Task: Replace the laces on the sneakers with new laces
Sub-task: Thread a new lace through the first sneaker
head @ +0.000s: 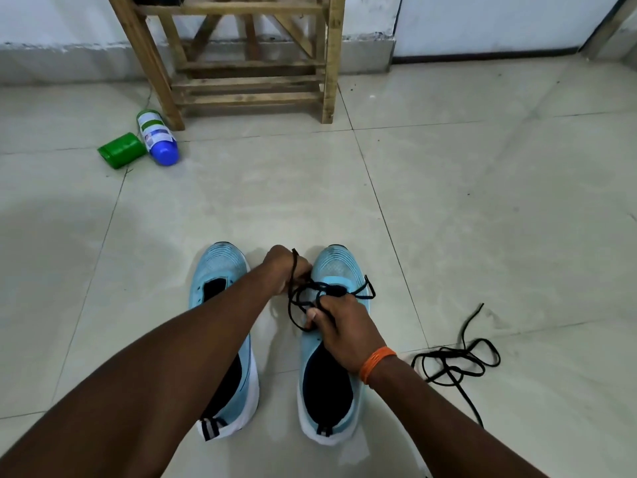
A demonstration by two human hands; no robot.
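Two light blue sneakers stand side by side on the tiled floor, toes pointing away from me. The left sneaker (220, 270) has no lace in it. A black lace (367, 288) is partly threaded through the right sneaker (336, 267) near its toe end. My left hand (284, 267) sits between the two toes and grips one part of this lace. My right hand (339, 326), with an orange band at the wrist, rests over the right sneaker's tongue and pinches another part of the lace. A second black lace (458, 357) lies loose on the floor to the right.
A wooden rack (251, 81) stands against the far wall. Next to its left leg lie a white bottle with a blue cap (157, 136) and a green container (122, 150). Pale floor tiles (482, 201) stretch around the sneakers.
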